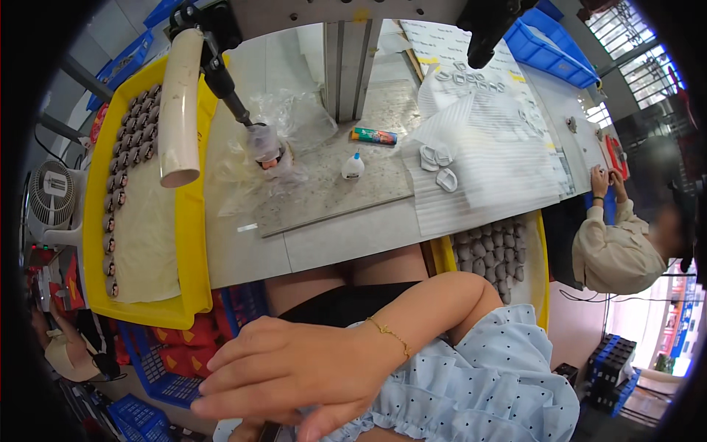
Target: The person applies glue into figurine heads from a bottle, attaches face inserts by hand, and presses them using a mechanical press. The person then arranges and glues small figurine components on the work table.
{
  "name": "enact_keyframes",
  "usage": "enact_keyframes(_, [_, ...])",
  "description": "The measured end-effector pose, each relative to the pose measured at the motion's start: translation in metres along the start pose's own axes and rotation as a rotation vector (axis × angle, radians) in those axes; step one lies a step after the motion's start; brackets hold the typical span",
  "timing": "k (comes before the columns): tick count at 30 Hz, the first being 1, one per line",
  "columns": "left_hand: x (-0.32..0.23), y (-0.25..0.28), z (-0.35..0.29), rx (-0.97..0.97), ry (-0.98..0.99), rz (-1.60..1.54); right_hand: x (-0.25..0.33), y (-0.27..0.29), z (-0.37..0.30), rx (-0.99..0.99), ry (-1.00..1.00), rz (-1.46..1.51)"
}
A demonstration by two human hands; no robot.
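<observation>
My right hand reaches across my lap from the right, back upward, with fingers stretched toward the left and nothing visible in them. A thin gold bracelet circles its wrist. Beneath it, at the lower edge, only a sliver of skin that seems to be my left hand shows, beside a small dark object; its fingers are hidden. Both are apart from the table. On a stone slab stand a small white bottle with a blue tip and a green tube-like pack.
A yellow crate at left holds rows of grey rounded pieces; another yellow crate sits under the table at right. Foam sheeting carries flat grey parts. Crumpled plastic lies below a black machine arm. A co-worker sits at right.
</observation>
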State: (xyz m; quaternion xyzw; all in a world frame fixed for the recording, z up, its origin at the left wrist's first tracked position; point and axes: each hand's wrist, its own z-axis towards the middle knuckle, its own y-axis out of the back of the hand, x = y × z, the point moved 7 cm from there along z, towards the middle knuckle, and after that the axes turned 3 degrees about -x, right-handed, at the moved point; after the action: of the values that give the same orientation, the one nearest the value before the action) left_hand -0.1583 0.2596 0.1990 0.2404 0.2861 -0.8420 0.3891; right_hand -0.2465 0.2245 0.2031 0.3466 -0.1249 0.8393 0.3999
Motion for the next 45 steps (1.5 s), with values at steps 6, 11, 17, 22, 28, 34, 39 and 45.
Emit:
enact_keyframes(6, [-0.03, 0.017, 0.013, -0.026, -0.173, 0.122, -0.061, 0.037, -0.068, -0.146, -0.437, -0.274])
enact_keyframes(11, [-0.061, 0.041, 0.036, 0.164, -0.304, 0.274, -0.091, 0.078, -0.135, -0.305, -0.646, -0.617])
enact_keyframes(17, [-0.061, 0.048, 0.062, 0.286, -0.235, 0.345, -0.103, 0.1, -0.158, -0.421, -0.622, -0.778])
enact_keyframes(22, [-0.025, 0.052, 0.076, 0.228, 0.014, 0.267, -0.105, 0.099, -0.157, -0.385, -0.634, -0.85])
enact_keyframes(28, [-0.016, 0.06, 0.073, 0.324, -0.286, 0.219, -0.109, 0.098, -0.155, -0.387, -0.656, -0.886])
enact_keyframes(34, [0.008, 0.065, 0.062, 0.299, -0.146, 0.173, -0.105, 0.1, -0.163, -0.531, -0.567, -0.856])
enact_keyframes(39, [0.015, 0.062, 0.062, 0.288, -0.188, 0.142, -0.074, 0.174, -0.185, -1.081, -0.529, -0.856])
enact_keyframes(45, [0.016, 0.062, 0.06, 0.296, -0.16, 0.142, -0.1, 0.238, -0.131, -0.388, -0.582, -1.608])
